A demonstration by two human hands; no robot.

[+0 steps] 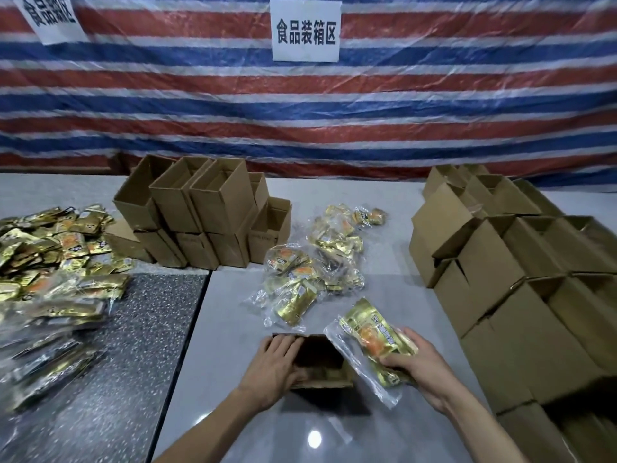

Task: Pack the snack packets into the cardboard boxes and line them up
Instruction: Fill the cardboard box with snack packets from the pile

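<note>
Snack packet [374,342] at box [320,379] right rim

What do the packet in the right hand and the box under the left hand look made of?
Packet: likely glossy gold foil in clear plastic film, given its glints and see-through edge. Box: matte brown cardboard, seemingly, with folded flaps.

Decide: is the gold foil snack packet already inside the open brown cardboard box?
No: the right hand grips the gold packet beside the cardboard box.
</note>
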